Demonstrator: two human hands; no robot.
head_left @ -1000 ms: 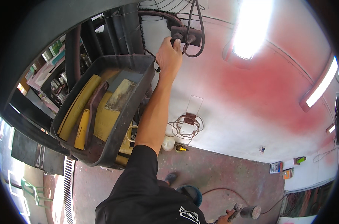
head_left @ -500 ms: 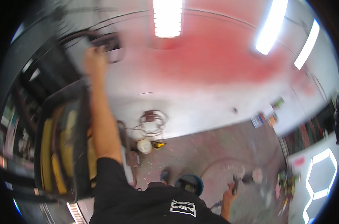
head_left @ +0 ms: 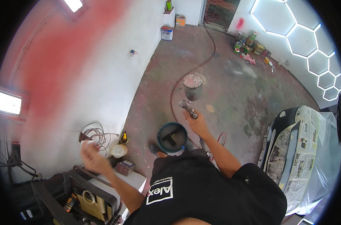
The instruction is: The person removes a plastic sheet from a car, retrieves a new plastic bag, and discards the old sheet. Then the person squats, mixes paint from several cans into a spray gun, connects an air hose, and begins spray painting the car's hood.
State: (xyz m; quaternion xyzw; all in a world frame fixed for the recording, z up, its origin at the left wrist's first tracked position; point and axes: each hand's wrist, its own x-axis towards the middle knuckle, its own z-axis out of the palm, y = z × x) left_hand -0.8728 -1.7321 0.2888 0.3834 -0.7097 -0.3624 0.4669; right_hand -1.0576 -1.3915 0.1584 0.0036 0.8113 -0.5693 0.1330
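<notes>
Reviewer: What is recorded at the right hand (head_left: 198, 123)?

Inspector: A spray gun (head_left: 187, 105) is gripped by it, with the fingers wrapped around the handle. A grey cup (head_left: 193, 93) with a pinkish, crusted top is carried on the gun. The gun is held out over the stained floor (head_left: 238, 97), past a dark teal bucket (head_left: 172, 123).

Reviewer: And the left hand (head_left: 92, 157)?

Inspector: It is raised near a coiled cable (head_left: 97, 134) on the white wall (head_left: 106, 71). Its outline is blurred (the fingers above all), so whether they are apart or together cannot be told, nor whether anything is held.

Reviewer: Are the surroundings noted?

Inspector: A black bin (head_left: 53, 203) is found at the lower left, with a roll of tape (head_left: 88, 191) in it. A reddish hose (head_left: 215, 47) is laid across the floor, cans (head_left: 249, 42) are grouped at the far right, and a form masked with newspaper (head_left: 305, 157) and clear plastic (head_left: 328, 150) is seen nearer.
</notes>
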